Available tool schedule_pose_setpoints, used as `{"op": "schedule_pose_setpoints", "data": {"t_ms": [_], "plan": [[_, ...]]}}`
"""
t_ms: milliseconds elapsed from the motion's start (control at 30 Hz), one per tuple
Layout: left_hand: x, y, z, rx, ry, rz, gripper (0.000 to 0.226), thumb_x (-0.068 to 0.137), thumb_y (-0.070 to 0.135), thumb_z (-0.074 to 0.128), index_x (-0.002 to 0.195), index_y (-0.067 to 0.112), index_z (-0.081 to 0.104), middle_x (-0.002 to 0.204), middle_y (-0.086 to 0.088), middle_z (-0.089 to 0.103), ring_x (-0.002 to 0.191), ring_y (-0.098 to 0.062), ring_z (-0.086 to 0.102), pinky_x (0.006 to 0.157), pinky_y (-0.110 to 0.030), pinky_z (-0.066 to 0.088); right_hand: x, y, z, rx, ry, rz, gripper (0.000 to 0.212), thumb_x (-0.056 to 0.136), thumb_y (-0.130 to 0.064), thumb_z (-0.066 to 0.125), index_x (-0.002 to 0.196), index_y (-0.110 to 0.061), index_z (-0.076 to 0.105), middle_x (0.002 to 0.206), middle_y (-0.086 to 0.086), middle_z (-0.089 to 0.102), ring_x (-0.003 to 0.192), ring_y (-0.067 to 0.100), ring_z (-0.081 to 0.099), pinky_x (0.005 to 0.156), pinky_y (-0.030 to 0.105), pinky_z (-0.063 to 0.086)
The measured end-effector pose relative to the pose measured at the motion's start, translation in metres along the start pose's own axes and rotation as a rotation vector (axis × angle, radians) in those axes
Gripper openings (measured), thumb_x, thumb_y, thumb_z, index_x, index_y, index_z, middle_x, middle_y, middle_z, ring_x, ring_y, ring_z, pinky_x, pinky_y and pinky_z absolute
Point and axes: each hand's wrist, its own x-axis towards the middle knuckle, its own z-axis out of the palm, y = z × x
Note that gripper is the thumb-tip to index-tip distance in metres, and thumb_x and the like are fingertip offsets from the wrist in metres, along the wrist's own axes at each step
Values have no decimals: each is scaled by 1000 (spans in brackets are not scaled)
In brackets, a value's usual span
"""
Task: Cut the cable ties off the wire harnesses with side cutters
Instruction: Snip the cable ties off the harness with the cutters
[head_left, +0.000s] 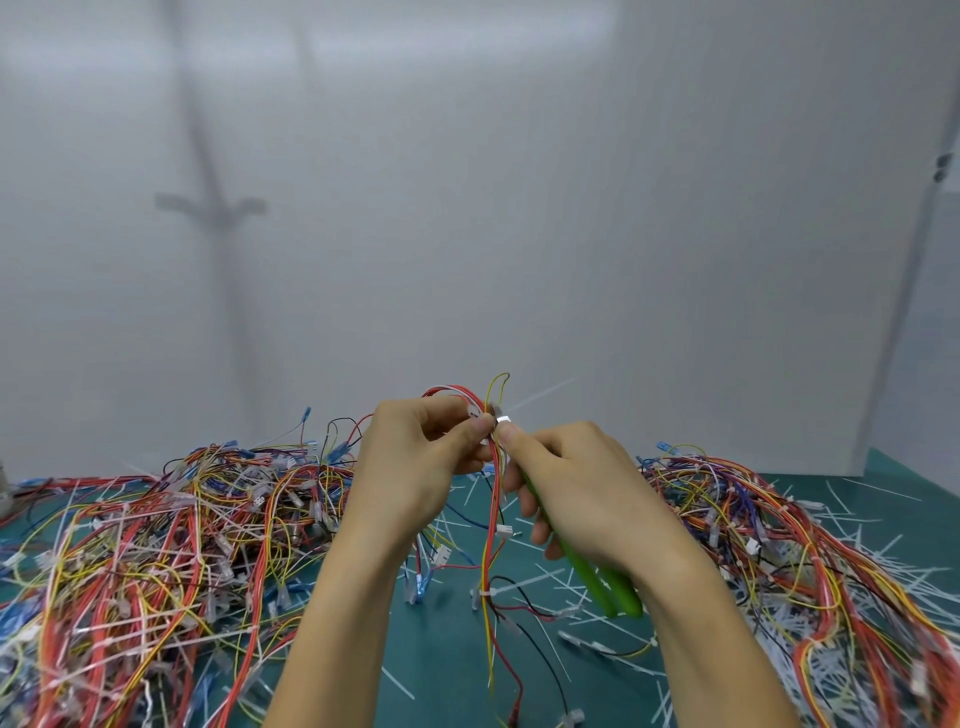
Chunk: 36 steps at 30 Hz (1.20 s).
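Observation:
My left hand (415, 467) pinches a wire harness (491, 525) of red, yellow and white wires near its top loop, lifted above the table. My right hand (582, 493) grips green-handled side cutters (602, 582), handles pointing down towards me, jaws up at the harness beside my left thumb. A white cable tie (540, 392) sticks out to the upper right from the spot where the jaws meet the wires. Another white tie (485, 592) wraps the hanging wires lower down. The cutter jaws are mostly hidden by my fingers.
A big tangle of tied harnesses (156, 561) covers the left of the green mat (447, 649). Another wire pile (810, 561) lies at the right. Cut white tie pieces (571, 577) litter the mat between them. A white wall stands close behind.

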Motion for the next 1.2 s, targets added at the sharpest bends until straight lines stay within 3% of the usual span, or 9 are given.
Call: {"op": "schedule_pose_setpoints", "data": {"t_ms": [67,200,367,567,700,800,900,1000,1200], "plan": [[0,1,2,-29,-22,-19,17,91,4,65,77,-5,69,61,-4,66,60,-7,66,61,-19,56,1,1,-1,56,-15,20,52,98,-52,46,70,-12,65,60,2,59,43,15,60,44,29,51],[-1,3,4,-127,-65,-66,16,91,4,63,77,4,71,59,1,64,58,-6,63,62,-19,57,0,1,-7,76,-45,28,51,98,-51,47,70,-11,65,57,1,57,43,16,57,44,27,49],[-2,4,7,-139,-84,-69,16,93,7,62,79,2,68,60,3,64,60,-7,62,64,-19,57,-2,2,-9,49,-36,20,53,99,-51,45,70,-12,65,55,1,57,42,16,57,43,28,50],[-3,6,11,-171,-23,-71,34,91,4,65,60,17,71,63,0,68,61,-9,66,66,-24,60,-3,-1,-5,0,27,-30,56,99,-52,43,71,-9,64,62,12,60,48,33,64,46,45,58],[-5,8,16,-273,39,-118,18,89,2,67,71,6,70,61,-2,67,58,-11,66,64,-23,60,-4,-4,-1,-28,83,-54,59,100,-52,42,72,-5,63,69,20,66,64,39,65,62,53,58],[-5,10,19,-385,98,-182,18,84,2,72,67,9,70,63,-6,69,57,-16,69,58,-23,59,-4,-6,-1,-21,96,-53,59,100,-51,41,72,-3,63,70,22,65,68,42,64,63,54,57],[-6,12,23,-462,142,-216,23,81,0,73,61,12,72,63,-8,71,55,-18,71,51,-19,55,-4,-6,-4,21,71,-21,57,100,-50,43,67,-7,63,62,17,60,56,38,60,53,49,59],[-5,12,22,-478,144,-218,23,80,1,74,60,12,74,64,-8,72,56,-16,71,50,-18,54,-3,-3,-7,98,48,1,55,99,-50,46,64,-10,62,57,7,57,43,22,55,40,33,52],[-1,8,12,-428,58,-234,12,84,5,71,73,9,71,72,-4,72,58,-13,69,54,-19,55,0,-1,0,232,16,5,54,98,-49,47,64,-10,63,53,2,55,40,19,55,42,29,49]]}}
